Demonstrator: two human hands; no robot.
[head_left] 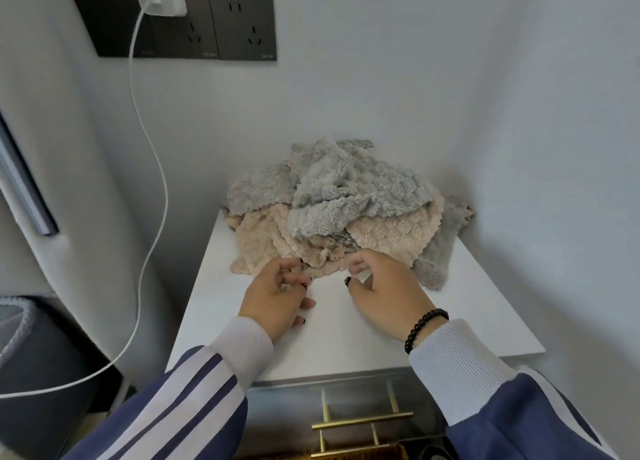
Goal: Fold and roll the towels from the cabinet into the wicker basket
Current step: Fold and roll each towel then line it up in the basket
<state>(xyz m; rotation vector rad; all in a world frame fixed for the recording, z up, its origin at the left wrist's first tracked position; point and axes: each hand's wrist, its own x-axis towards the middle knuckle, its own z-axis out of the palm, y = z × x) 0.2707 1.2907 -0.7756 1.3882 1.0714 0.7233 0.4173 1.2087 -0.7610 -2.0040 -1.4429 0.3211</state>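
Your white cabinet top [450,324] carries a heap of beige and grey towels [346,210] piled against its far edge, spilling toward the right side.

Fluffy towels [346,210], grey ones crumpled on top of beige ones, heaped at the back of the white cabinet top [346,328], unfolded.

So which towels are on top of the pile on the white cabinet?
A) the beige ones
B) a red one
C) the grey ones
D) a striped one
C: in the pile, the grey towels lie crumpled over the beige towels, which spread out beneath them on the white cabinet top, where the left hand and right hand reach the pile's near edge.
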